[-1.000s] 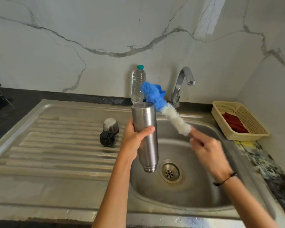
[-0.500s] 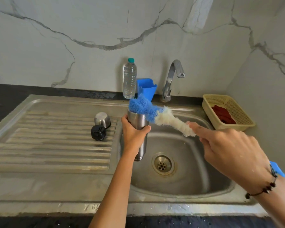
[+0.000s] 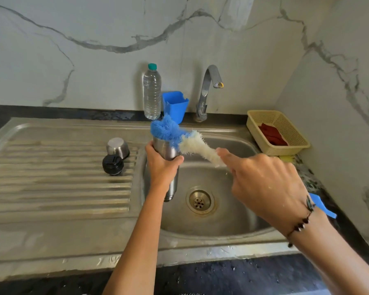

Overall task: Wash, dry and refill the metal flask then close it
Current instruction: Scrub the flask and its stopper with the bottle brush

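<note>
Here I am over the sink (image 3: pixel 232 228), and my left hand (image 3: pixel 162 165) is wrapped tight around the upper body of the metal flask (image 3: pixel 172 184), fingers curled on it, thumb across the front. The flask stands close to upright above the left part of the basin, its base hanging just at nine o'clock of the drain (image 3: pixel 199 202).

My right hand (image 3: pixel 262 184) comes in from four o'clock, fingers closed around the bottle brush (image 3: pixel 179 137), gripping where the white bristles end. The brush slants up toward ten o'clock; its blue tip sits right on the flask's open mouth, and I can't tell how far in it goes, if at all. The blue handle end pokes out past my wrist at the lower right, beside a beaded bracelet (image 3: pixel 300 222).

On the ribbed drainboard (image 3: pixel 58 188), at nine o'clock of the flask, the steel cup lid (image 3: pixel 117 146) lies mouth down, with the black stopper (image 3: pixel 113 165) touching it on the near side.

At twelve o'clock along the marble wall: a clear water bottle (image 3: pixel 152 92) with a teal cap, a blue holder (image 3: pixel 175 105) just beside it, then the tap (image 3: pixel 209 90). At two o'clock, a cream basket (image 3: pixel 264 118) holds a red cloth (image 3: pixel 272 135).
</note>
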Motion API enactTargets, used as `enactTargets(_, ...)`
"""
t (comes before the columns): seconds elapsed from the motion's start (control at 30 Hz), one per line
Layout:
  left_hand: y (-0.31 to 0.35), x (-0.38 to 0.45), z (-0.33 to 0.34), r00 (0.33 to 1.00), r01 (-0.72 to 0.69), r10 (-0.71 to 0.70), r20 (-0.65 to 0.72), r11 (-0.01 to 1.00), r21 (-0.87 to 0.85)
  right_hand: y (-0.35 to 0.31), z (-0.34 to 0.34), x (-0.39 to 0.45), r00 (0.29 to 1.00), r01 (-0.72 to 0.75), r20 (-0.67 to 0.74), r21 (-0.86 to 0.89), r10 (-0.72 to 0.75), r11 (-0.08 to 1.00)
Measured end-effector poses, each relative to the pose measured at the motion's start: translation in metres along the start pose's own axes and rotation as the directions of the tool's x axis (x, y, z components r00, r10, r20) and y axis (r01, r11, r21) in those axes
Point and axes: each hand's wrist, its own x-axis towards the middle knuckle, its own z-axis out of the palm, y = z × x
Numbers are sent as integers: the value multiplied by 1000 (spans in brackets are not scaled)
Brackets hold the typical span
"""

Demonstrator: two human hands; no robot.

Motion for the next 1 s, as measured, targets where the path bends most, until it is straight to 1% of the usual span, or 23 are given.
enactTargets(0.07,3,-4,6,999,-41,40,17,999,28,-3,3,13,1000,-16,-11,9,16,1000)
enactTargets(0.17,4,-8,9,999,-46,46,25,999,25,-3,3,22,999,-46,12,58,46,997)
enactTargets(0.23,2,-5,4,999,-33,33,6,999,7,-1,4,8,999,-37,15,52,37,998)
enactTargets(0.3,2,-1,-1,999,-27,26,-25,1000,-4,-2,2,-8,997,-69,33,42,68,997)
enactTargets(0.43,2,-4,5,999,-51,52,-14,998,24,-6,4,9,994,-104,44,26,103,994)
enactTargets(0.53,-1,-11,7,999,-34,34,0,999,-28,-9,6,13,992,-114,58,32,112,993)
enactTargets(0.67,-4,-8,-1,999,-22,20,-43,999,-45,-11,2,-10,984,-144,107,43,139,989)
enactTargets(0.83,2,-9,3,1000,11,-10,8,998,-61,-11,6,12,988,-148,64,80,143,986)
enactTargets(0.93,2,-8,0,999,48,-47,14,994,-96,-2,8,21,989,-142,54,149,136,979)
enactTargets(1.0,3,-3,-5,995,98,-97,10,982,-160,2,6,31,987,-163,29,204,160,965)
